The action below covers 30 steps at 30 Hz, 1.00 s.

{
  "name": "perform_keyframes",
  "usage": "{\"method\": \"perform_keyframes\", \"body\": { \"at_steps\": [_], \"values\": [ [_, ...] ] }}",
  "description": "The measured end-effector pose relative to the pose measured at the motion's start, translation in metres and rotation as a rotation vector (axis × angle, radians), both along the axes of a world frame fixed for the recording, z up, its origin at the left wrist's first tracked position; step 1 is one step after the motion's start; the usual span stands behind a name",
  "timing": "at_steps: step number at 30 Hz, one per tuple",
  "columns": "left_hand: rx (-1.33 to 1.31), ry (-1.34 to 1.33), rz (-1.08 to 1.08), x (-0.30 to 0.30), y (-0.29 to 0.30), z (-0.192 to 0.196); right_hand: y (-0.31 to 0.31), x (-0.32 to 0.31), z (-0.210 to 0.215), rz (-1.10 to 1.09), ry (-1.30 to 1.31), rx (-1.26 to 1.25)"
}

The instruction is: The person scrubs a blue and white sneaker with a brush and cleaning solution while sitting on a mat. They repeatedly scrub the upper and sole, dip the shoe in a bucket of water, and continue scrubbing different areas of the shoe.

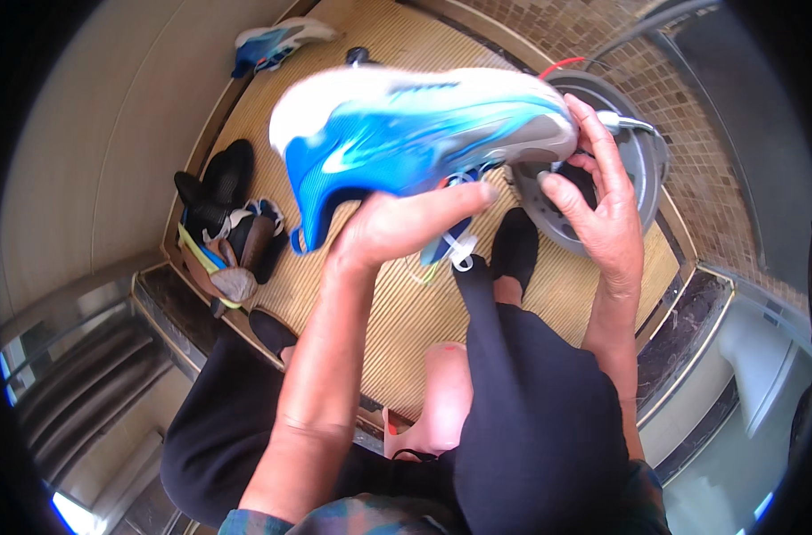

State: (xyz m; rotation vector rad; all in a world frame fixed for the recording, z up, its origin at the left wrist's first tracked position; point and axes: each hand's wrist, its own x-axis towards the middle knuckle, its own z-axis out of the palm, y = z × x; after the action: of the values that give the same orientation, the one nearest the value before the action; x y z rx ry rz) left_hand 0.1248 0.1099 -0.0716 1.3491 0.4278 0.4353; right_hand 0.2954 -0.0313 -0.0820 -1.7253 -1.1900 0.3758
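at the far left a pile of dark shoes [223, 223] lies against the edge of the ribbed mat [406, 312], out of the way beside the wall, and a second blue and white sneaker [276, 43] sits alone at the top corner of the mat, well apart from the hands. next comes the left hand [397, 227], palm turned up under the blue and white sneaker [415, 134], fingers curled around its underside and thumb stretched along the opening, so the shoe is cradled from below and held up on its side above the mat; the pale laces [455, 250] dangle loose beneath the hand. the shoe looks blurred. to the right, the right hand [602, 205] is partly open, fingertips resting on the heel end, seemingly steadying it; whether it truly grips i cannot tell. behind that hand stands a grey metal basin [642, 156], near the heel, on the tiled floor [709, 178]. the person's knees in black trousers fill the lower middle.
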Motion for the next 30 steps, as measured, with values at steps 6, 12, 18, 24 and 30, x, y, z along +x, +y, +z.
{"method": "perform_keyframes", "body": {
  "at_steps": [6, 12, 18, 24, 30],
  "values": [
    [0.886, 0.202, -0.333, 0.103, -0.015, 0.028, -0.043, 0.045, -0.029, -0.459, 0.151, 0.062],
    [1.520, 0.437, -0.856, 0.157, -0.049, -0.004, -0.081, 0.079, -0.065, -0.569, 0.112, -0.024],
    [1.326, 0.425, -0.777, 0.166, -0.071, -0.032, -0.095, 0.079, -0.068, -0.533, -0.288, -0.210],
    [1.273, 0.137, -0.527, 0.164, -0.066, -0.113, -0.085, 0.081, -0.083, -0.521, -0.350, -0.430],
    [1.118, 0.253, -0.732, 0.184, -0.065, -0.115, -0.070, 0.102, -0.109, -0.578, -0.221, -0.636]
  ]
}}
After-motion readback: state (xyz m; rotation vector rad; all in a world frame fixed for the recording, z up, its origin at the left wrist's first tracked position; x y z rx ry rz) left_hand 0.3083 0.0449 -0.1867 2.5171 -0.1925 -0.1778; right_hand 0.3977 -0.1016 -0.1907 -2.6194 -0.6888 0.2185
